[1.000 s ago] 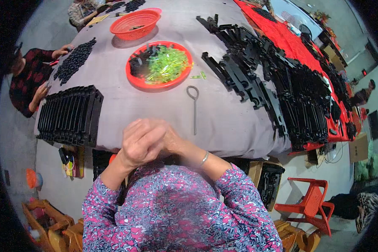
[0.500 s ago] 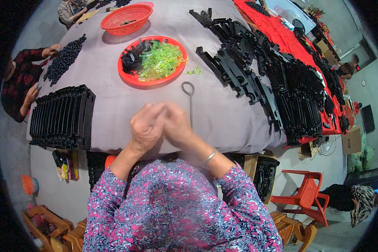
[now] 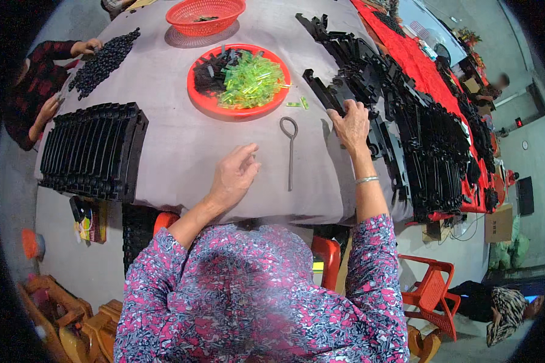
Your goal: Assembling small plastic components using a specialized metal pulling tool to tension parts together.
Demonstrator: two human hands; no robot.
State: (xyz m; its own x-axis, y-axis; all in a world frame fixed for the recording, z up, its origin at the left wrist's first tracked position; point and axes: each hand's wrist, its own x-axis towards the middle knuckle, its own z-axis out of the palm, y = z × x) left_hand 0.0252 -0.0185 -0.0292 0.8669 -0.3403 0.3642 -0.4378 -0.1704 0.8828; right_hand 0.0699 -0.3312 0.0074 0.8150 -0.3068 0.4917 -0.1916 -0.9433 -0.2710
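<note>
My right hand (image 3: 350, 127) rests on a long black plastic strip (image 3: 321, 91) at the left edge of a loose pile, thumb and fingers set about it. Part of the strip is hidden under the hand. Over the grey cloth, my left hand (image 3: 235, 175) is held with its fingers loosely bent and apart, with nothing seen in it. Between the hands lies a metal rod (image 3: 291, 160) with a looped end. Beyond it, a red round tray (image 3: 239, 114) holds clear green pieces (image 3: 251, 81) and small black pieces (image 3: 211, 72). Two green pieces (image 3: 304, 103) lie beside the tray.
A neat stack of black strips (image 3: 91, 151) stands at the left table edge. Farther back is a red basket (image 3: 206, 27). Another person's hands (image 3: 48, 109) work by a heap of small black parts (image 3: 106, 63). A red chair (image 3: 430, 290) stands at the right.
My hands were together in front of me and have parted. The right one has moved right and forward onto the black strips; the left one has opened over the cloth.
</note>
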